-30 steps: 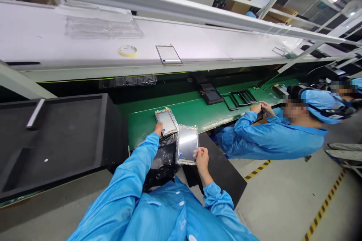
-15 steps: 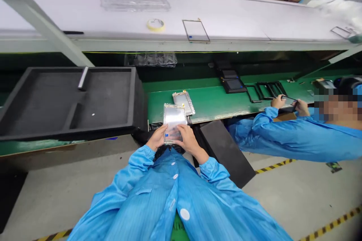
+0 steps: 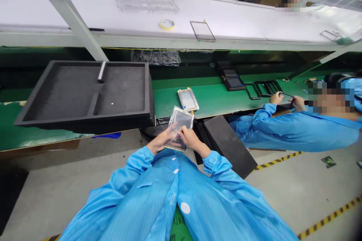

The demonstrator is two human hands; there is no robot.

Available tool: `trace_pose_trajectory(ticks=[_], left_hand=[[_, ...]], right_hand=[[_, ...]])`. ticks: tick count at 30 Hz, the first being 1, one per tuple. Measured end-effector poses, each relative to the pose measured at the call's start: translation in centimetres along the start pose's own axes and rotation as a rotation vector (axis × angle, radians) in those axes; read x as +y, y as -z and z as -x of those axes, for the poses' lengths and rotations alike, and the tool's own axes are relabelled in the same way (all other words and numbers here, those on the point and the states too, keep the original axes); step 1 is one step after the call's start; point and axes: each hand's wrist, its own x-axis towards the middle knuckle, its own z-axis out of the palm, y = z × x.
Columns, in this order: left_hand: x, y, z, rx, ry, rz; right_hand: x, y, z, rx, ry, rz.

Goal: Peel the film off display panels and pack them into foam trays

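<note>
Panel (image 3: pixel 179 128) pt hidden, co-worker's head (image 3: pixel 330 99) pixelated

Bright, even light is falling across the white shelf (image 3: pixel 226 19) and the green bench (image 3: pixel 215 98), and it is seemingly coming from overhead, leaving only soft shadows. The gap beneath the shelf is sinking into dimness, while the black foam tray (image 3: pixel 85 90) is swallowing most of its own detail. Glare is glinting off the wrapped panel (image 3: pixel 180 128) in the hands (image 3: pixel 190 138) — a slight blur is softening its edges. The wide lens is bowing the pale frame upright (image 3: pixel 68 11) and stretching the blue sleeves (image 3: pixel 223 163) toward the bottom edge — the lower-right corner is darkening.
</note>
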Motion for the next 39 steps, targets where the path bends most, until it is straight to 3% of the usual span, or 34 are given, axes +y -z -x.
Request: trace_pose_trajectory(ticks=[3,6,8,9,11,14,17,19,21,25,28,32,36,39], left_hand=[[-0.9,0.2,2.4,-0.167,0.056,-0.139],[-1.2,1.1,4.5,-0.209,0.085,-0.194],[-1.1,2.0,5.5,-0.169,0.078,-0.224],[-1.0,2.4,5.9,-0.137,0.07,-0.238],[-0.7,3.0,6.5,-0.067,0.053,-0.262],[-0.4,3.6,7.0,-0.012,0.039,-0.283],[-0.3,3.7,7.2,-0.012,0.043,-0.295],[-0.3,3.7,7.2,-0.017,0.047,-0.302],[-0.3,3.6,7.1,-0.018,0.048,-0.31],[-0.3,3.6,7.1,-0.021,0.05,-0.316],[-0.3,4.0,7.6,-0.048,0.049,-0.306],[-0.5,4.6,9.5,-0.013,-0.001,-0.263],[-1.1,4.9,12.0,0.158,-0.043,-0.252],[-1.7,5.2,13.2,0.304,0.023,-0.327]], right_hand=[[0.5,2.3,-0.8,0.258,-0.195,-0.198],[2.1,7.8,-0.9,0.773,-0.329,-0.335],[3.2,11.8,0.1,1.11,-0.341,-0.262],[3.6,13.4,0.9,1.215,-0.333,-0.162],[3.8,15.0,2.7,1.26,-0.308,0.101],[3.0,13.2,4.4,0.987,-0.288,0.248],[1.7,8.5,4.2,0.588,-0.359,-0.123],[1.1,5.5,3.5,0.416,-0.42,-0.45],[0.6,3.4,2.8,0.364,-0.461,-0.725],[0.4,1.5,2.0,0.366,-0.489,-1.083],[0.6,0.0,2.2,0.287,-0.519,-1.1],[0.8,-2.4,4.4,-0.003,-0.551,-1.001],[0.4,-4.6,8.1,-0.339,-0.613,-1.103],[1.4,-5.7,10.3,-0.37,-0.667,-1.125]])
